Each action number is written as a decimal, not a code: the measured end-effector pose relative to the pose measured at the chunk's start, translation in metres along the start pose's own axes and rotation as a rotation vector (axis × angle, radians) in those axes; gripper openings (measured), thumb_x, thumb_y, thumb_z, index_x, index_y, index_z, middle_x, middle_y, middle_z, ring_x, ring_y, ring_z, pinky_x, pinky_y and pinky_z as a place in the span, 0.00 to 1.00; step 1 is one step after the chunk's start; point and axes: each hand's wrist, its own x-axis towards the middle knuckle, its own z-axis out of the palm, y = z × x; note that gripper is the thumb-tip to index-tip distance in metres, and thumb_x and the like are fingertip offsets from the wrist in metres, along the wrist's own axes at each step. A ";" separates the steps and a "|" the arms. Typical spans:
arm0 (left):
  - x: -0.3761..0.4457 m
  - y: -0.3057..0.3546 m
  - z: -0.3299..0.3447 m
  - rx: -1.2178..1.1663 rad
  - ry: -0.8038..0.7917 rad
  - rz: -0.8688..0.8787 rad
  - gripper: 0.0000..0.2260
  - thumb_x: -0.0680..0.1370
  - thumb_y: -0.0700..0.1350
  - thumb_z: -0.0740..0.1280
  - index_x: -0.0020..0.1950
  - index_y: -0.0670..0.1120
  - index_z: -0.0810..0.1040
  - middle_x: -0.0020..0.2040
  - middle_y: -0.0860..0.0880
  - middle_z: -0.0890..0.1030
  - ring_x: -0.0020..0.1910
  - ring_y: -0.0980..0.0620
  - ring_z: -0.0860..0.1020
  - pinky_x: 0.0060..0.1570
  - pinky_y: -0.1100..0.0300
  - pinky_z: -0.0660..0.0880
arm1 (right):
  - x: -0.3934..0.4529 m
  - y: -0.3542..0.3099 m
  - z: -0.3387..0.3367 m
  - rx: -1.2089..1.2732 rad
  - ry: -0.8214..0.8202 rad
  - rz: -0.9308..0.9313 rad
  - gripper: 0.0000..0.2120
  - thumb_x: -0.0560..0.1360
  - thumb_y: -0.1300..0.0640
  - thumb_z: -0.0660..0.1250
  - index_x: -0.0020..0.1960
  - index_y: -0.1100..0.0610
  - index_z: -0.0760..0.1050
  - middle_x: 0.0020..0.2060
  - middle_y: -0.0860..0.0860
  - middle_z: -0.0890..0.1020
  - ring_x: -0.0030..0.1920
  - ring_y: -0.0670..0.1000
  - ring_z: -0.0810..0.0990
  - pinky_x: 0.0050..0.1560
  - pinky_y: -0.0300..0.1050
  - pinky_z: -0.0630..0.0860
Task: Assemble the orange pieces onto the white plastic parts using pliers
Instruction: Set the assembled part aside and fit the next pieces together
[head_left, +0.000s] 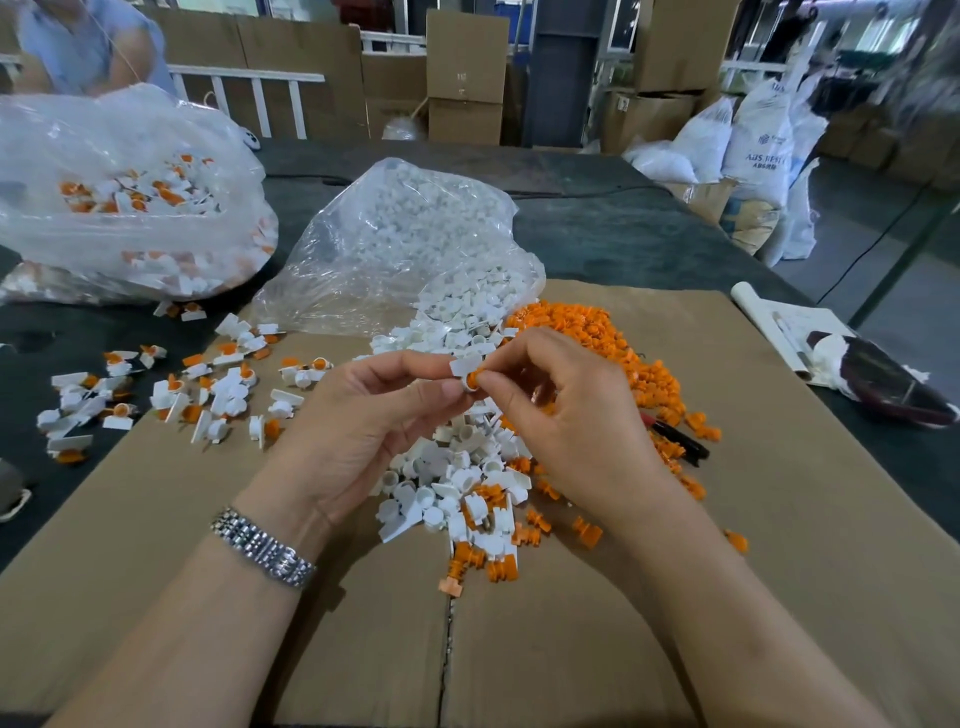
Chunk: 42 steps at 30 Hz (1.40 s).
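Left hand (363, 410), palm up, pinches a white plastic part (466, 370) between thumb and fingertips; a metal-link watch (262, 546) sits on that wrist. Right hand (566, 410) meets it from the opposite side, thumb and forefinger pinching an orange piece (478, 375) that touches the white part's round end (whether it is fully seated cannot be told). Both hands are raised above the work surface, fingertips nearly touching.

Directly beneath the hands lies a loose heap of white parts (457, 478) with a few orange ones mixed in. Just beyond the right hand's knuckles, a pile of orange pieces (597, 338) spreads over the flattened cardboard sheet (779, 519). The pliers (680, 441), red-and-black handled, lie on the cardboard just outboard of the right wrist, partly among orange pieces; no hand touches them.

Beyond the fingertips, a clear plastic bag of white parts (410, 244) lies open toward the heap. Outboard of the left hand, assembled white-and-orange units (171, 389) lie scattered, and farther beyond, a second bag (124, 197) holds more of them. Far outboard of the right hand rests a dark dustpan-like scoop (883, 384) on paper.
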 end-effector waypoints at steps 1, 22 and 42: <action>0.000 0.000 0.000 0.006 0.007 0.012 0.13 0.68 0.33 0.75 0.52 0.34 0.84 0.55 0.35 0.85 0.55 0.40 0.85 0.54 0.57 0.82 | -0.001 0.000 0.002 -0.004 0.005 0.015 0.03 0.79 0.55 0.71 0.49 0.55 0.79 0.42 0.45 0.79 0.41 0.47 0.78 0.42 0.43 0.77; -0.003 -0.003 0.006 0.160 0.050 0.082 0.14 0.64 0.42 0.80 0.49 0.45 0.88 0.53 0.43 0.88 0.54 0.46 0.86 0.54 0.58 0.82 | -0.001 -0.003 -0.004 0.384 -0.171 0.367 0.13 0.80 0.44 0.65 0.49 0.53 0.81 0.37 0.52 0.82 0.35 0.46 0.78 0.39 0.37 0.77; -0.002 0.001 0.004 -0.026 -0.060 0.059 0.08 0.71 0.39 0.78 0.49 0.40 0.86 0.54 0.37 0.86 0.56 0.43 0.85 0.54 0.58 0.81 | -0.001 0.002 -0.002 0.229 0.049 -0.005 0.11 0.75 0.59 0.75 0.57 0.57 0.84 0.49 0.48 0.83 0.50 0.49 0.83 0.53 0.42 0.80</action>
